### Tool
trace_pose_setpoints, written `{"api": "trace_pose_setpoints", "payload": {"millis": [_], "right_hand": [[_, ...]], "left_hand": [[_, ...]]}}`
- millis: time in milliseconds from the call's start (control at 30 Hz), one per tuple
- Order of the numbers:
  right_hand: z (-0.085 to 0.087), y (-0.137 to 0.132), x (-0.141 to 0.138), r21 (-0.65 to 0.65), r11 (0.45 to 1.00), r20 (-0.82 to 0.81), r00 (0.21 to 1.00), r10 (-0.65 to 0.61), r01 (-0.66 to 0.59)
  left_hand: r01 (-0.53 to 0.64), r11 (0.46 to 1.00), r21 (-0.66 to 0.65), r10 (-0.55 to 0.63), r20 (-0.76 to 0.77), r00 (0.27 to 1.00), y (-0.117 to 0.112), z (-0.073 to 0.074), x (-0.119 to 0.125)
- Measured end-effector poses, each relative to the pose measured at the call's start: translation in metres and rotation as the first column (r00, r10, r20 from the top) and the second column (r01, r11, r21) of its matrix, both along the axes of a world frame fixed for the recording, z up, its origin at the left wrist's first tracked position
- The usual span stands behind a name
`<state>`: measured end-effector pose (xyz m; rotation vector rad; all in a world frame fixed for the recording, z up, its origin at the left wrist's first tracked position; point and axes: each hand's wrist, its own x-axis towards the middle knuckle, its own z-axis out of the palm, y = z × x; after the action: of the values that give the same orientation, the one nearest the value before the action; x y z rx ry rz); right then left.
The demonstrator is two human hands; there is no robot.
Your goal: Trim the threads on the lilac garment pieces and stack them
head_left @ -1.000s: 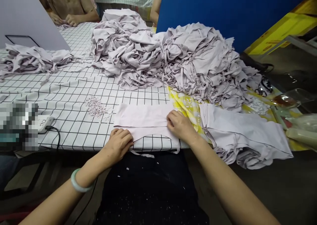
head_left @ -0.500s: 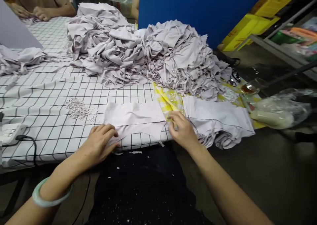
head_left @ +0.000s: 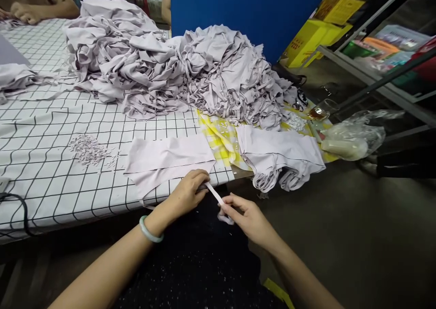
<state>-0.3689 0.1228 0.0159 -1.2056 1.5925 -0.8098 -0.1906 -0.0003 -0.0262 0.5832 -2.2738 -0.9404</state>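
The narrow pale strip point(head_left: 215, 194) is stretched between the left hand point(head_left: 189, 192) and the right hand point(head_left: 248, 216), just off the near edge of the tabletop point(head_left: 109, 120); the fingers of both are clamped on it. Behind lies the wrinkled cloth panel point(head_left: 166, 157). If the pull became too strong, the strip could perhaps slip, or the panel, if joined, be dragged crooked. Farther back is a cloth heap point(head_left: 218, 68).

Upright blue panel point(head_left: 238, 14), yellow boxes point(head_left: 303, 41) near a grey metal rack point(head_left: 342, 65), dim floor point(head_left: 354, 218), grid-clothed table point(head_left: 44, 127).
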Motion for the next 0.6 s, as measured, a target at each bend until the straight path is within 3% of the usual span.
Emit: {"api": "trace_pose_setpoints", "payload": {"millis": [133, 267, 367, 500, 600], "right_hand": [[0.045, -0.012, -0.018, 0.051, 0.996, 0.238, 0.970, 0.058, -0.072], [0.068, -0.064, -0.027, -0.053, 0.977, 0.500, 0.842, 0.203, -0.205], [0.063, -0.113, -0.020, -0.089, 0.973, 0.555, 0.800, 0.227, -0.214], [0.038, -0.175, 0.008, -0.061, 0.992, 0.513, 0.849, 0.128, -0.113], [0.022, -0.205, 0.037, -0.094, 0.992, 0.490, 0.864, 0.115, -0.079]], "left_hand": [[-0.070, 0.998, -0.005, 0.070, -0.008, 0.998, 0.004, 0.000, -0.002], [-0.101, 0.995, 0.015, 0.101, -0.030, 0.994, 0.005, -0.002, -0.004], [-0.121, 0.992, 0.046, 0.123, -0.048, 0.991, 0.006, -0.001, -0.005], [-0.130, 0.975, 0.181, 0.142, -0.052, 0.989, 0.009, 0.004, -0.006], [-0.202, 0.905, 0.374, 0.261, -0.116, 0.958, 0.007, 0.013, 0.004]]}}
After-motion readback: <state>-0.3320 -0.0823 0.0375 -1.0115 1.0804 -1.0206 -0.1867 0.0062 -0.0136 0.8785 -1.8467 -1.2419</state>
